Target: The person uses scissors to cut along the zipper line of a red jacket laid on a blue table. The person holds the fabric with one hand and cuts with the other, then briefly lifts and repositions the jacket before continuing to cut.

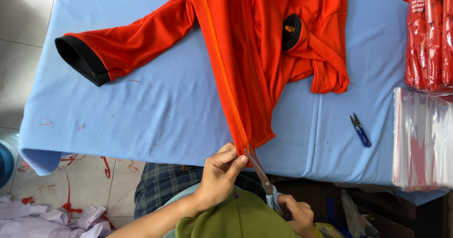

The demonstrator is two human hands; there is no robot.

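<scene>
While the right hand (295,215) grips scissors (262,176) whose blades meet the hem, the left hand (219,174) pinches the corner of the orange jacket (245,54), which lies spread across the blue-covered table (155,110), small blue snips (360,130) lying well right of it.

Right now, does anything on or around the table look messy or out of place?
Yes. Red thread scraps lie on the floor by the table's left edge, and a few on the blue cloth. The jacket is rumpled, one sleeve folded over. The blue snips lie neatly aside.
</scene>
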